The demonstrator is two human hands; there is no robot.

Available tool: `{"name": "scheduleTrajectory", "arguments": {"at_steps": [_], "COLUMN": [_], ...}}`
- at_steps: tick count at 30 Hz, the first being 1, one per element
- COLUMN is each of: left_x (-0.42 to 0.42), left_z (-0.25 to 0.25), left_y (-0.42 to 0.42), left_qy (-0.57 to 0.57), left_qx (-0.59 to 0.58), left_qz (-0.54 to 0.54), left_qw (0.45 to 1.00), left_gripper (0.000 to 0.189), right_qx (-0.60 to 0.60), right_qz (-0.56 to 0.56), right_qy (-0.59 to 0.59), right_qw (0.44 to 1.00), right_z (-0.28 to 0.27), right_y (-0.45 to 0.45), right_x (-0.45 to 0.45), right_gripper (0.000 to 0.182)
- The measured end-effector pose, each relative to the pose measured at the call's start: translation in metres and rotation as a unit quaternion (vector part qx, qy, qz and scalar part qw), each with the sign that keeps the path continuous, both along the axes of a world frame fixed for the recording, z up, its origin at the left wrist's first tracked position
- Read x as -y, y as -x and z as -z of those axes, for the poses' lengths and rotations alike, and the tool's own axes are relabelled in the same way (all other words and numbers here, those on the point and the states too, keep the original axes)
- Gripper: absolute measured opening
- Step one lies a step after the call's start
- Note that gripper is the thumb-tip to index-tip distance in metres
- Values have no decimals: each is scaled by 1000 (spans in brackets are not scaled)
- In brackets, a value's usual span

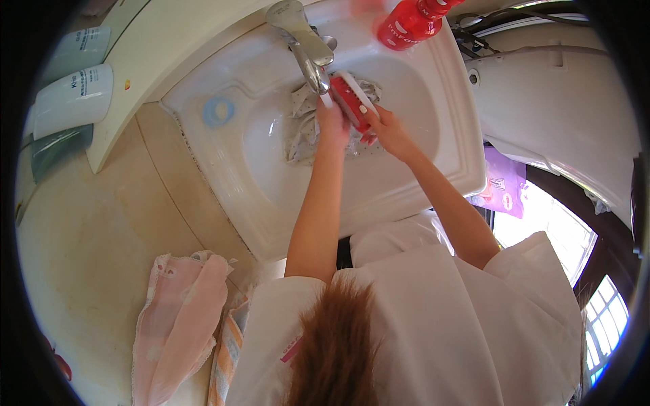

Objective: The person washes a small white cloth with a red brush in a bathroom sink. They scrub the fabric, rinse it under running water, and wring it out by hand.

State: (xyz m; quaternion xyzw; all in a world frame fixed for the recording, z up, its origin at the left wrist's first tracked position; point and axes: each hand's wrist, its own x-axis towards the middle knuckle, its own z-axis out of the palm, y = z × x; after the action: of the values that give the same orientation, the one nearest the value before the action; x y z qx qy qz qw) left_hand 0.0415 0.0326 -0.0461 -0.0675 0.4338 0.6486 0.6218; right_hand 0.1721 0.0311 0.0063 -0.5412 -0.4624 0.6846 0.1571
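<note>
My right hand (391, 132) grips a scrub brush (351, 99) with a white back and red bristle side, held at a slant above the basin. Close beside the bristles, my left hand (333, 122) is under the spout of the chrome faucet (310, 48); its fingers are blurred and partly hidden, so what they hold does not show. A wet, pale cloth with small dark dots (304, 137) lies crumpled in the white washbasin (274, 167), beneath and around both hands.
A red bottle (409, 25) stands on the basin's back right corner. On the left rim sits a blue ring (218, 111). A white cup (76, 99) is on the shelf at left. Pink lace-edged cloth (183, 314) hangs by the tiled wall. A white appliance (548, 96) is at right.
</note>
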Motion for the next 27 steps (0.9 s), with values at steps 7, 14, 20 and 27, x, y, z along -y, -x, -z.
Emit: {"name": "scheduleTrajectory", "arguments": {"at_steps": [7,14,20,27], "left_x": [2,66,88,81], "left_z": [-9,-9,-15,-14], "left_y": [-5,0,29,37], "left_qy": [65,-40,30,14], "left_qx": [-392,-385,-390,-382], "left_qz": [103,71,44,17], "left_qw": [912,919,919,924], "left_gripper": [40,37,33,25], "right_qx": [-67,-102,-222,-187], "right_qz": [130,89,20,85], "right_qy": [133,190,204,171], "right_qw": [980,972,953,964], "right_z": [16,19,47,74], "right_y": [23,35,46,65], "right_x": [7,2,2,5], "right_gripper": [43,41,58,66]}}
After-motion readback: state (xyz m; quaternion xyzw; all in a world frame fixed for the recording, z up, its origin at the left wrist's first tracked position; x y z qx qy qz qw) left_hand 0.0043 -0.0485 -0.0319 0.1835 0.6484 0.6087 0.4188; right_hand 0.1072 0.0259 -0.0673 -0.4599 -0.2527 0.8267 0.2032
